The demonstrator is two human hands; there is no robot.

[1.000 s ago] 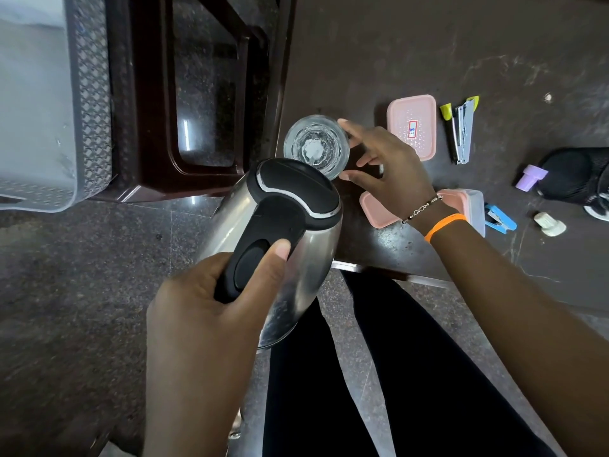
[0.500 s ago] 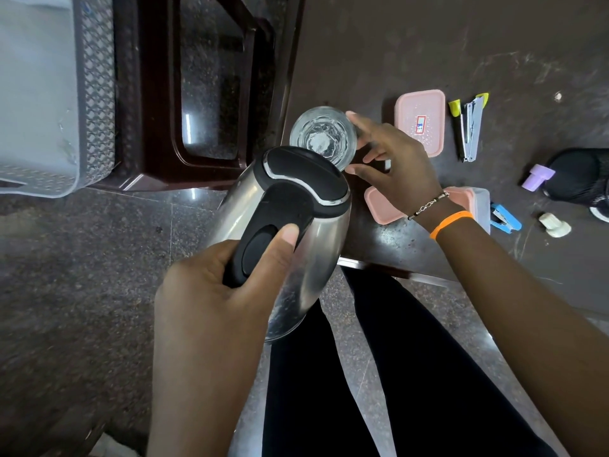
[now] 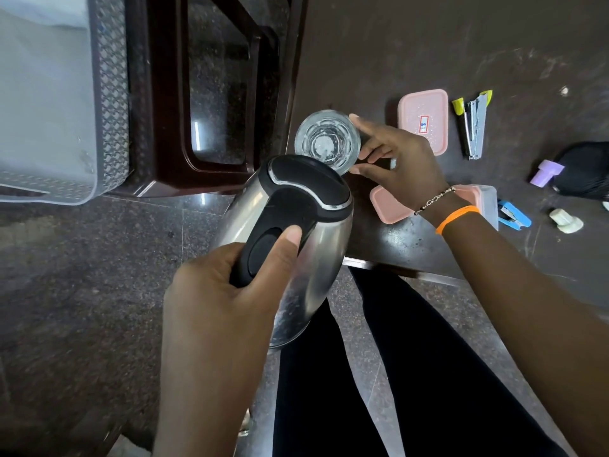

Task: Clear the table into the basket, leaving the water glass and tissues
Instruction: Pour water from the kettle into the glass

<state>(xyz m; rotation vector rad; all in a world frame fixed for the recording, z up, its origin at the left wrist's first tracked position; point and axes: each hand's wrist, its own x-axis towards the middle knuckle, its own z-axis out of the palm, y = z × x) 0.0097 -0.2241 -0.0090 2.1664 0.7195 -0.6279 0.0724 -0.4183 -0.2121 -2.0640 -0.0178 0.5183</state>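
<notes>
My left hand grips steel black-handled kettle; right fingers clasp clear ribbed glass — pink lidded box beyond them uncleared.

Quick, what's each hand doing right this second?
Left hand: gripping the kettle by its black handle.
Right hand: holding the water glass between thumb and forefinger.

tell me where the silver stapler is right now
In the head view the silver stapler lies on the dark table toward the upper right, just right of the pink-lidded container and beyond the right hand.
</notes>
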